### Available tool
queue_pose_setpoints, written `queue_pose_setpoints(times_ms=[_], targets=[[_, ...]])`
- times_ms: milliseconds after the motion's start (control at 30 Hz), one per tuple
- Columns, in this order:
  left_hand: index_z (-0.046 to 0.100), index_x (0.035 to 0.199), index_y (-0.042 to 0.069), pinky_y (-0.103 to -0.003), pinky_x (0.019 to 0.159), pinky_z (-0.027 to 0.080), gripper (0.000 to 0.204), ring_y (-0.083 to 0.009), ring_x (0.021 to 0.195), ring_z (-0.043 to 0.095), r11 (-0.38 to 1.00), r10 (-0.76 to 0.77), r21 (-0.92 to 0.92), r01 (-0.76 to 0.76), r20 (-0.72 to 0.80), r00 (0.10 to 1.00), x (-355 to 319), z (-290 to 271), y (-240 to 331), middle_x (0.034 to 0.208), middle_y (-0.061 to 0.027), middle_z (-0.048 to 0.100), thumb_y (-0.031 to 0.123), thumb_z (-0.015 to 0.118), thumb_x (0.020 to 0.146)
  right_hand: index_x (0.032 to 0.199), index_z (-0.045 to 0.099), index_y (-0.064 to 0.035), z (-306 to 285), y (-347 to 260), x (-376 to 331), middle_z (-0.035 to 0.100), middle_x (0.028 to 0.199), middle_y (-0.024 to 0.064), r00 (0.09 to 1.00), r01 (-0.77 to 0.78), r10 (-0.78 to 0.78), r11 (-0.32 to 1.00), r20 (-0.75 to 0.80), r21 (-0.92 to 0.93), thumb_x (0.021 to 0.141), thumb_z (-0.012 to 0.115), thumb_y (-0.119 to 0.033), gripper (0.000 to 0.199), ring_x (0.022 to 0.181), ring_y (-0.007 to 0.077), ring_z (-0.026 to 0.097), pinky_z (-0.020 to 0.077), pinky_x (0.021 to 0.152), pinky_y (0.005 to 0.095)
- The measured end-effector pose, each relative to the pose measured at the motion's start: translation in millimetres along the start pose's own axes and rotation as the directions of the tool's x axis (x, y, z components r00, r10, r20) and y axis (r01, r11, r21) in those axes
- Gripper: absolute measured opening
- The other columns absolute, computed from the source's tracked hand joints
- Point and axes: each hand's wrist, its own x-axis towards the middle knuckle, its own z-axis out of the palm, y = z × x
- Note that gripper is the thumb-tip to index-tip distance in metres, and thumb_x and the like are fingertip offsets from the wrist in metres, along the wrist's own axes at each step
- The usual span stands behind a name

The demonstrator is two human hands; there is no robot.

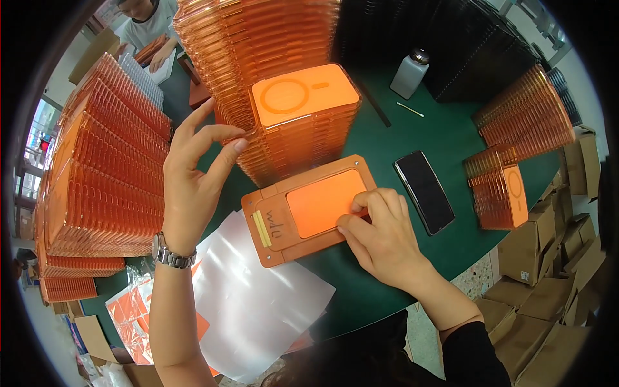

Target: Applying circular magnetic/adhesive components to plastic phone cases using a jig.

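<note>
My left hand (193,174) is raised beside a tall stack of see-through orange phone-case-like shells (303,145). Its thumb and one finger come together in a pinch, another finger stretches out, and anything between the tips is too small to tell. On the top shell are a ring and a short bar. My right hand (387,235) has its curled fingertips and thumb at the lower right corner of a flat orange panel (319,206). That panel lies in the recess of a brown plate-like jig (277,248) with handwriting and yellow strips on it.
A black-screened phone (425,193), a white pump bottle (410,74) and a cotton swab (410,109) rest on the green table. More orange stacks (109,180) stand left and right. White sheets (258,309) lie near me. Cardboard boxes (535,245) are at right; another person (145,32) sits behind.
</note>
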Motion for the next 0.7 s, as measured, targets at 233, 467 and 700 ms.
queue_pose_setpoints(times_ms=[233,467,700], targets=[[0.075,0.103,0.006,-0.041,0.109,0.043,0.016,-0.0316,0.137,0.052,0.987,-0.059,-0.154,0.046,-0.080,0.995,-4,1,-2,0.142,-0.0200,0.058,0.016,0.074,0.092,0.093,0.069,-0.0074,3,5,-3,0.054,0.100,0.0063,0.999,-0.026,0.032,0.990,-0.043,0.138,0.084,0.075,-0.008,0.011,0.097,0.0278,0.051,0.0414,0.084,0.0388],[0.072,0.104,0.000,-0.035,0.106,0.045,0.012,-0.0247,0.131,0.056,0.947,-0.081,-0.320,0.021,-0.174,0.981,-28,-22,14,0.146,-0.0207,0.055,0.008,0.070,0.094,0.088,0.068,-0.0083,6,10,0,0.055,0.099,0.0053,1.000,-0.010,0.010,0.993,-0.004,0.116,0.085,0.073,-0.011,0.007,0.098,0.0261,0.051,0.0392,0.084,0.0391],[0.066,0.098,0.001,-0.040,0.109,0.044,0.011,-0.0299,0.134,0.055,0.931,-0.144,-0.362,0.037,-0.271,0.952,-101,-48,19,0.151,-0.0283,0.047,0.012,0.064,0.098,0.075,0.065,-0.0046,9,-7,31,0.061,0.080,0.0062,0.974,0.205,-0.181,0.961,0.137,-0.188,0.087,0.068,-0.015,0.016,0.086,0.0253,0.055,0.0398,0.081,0.0408]])
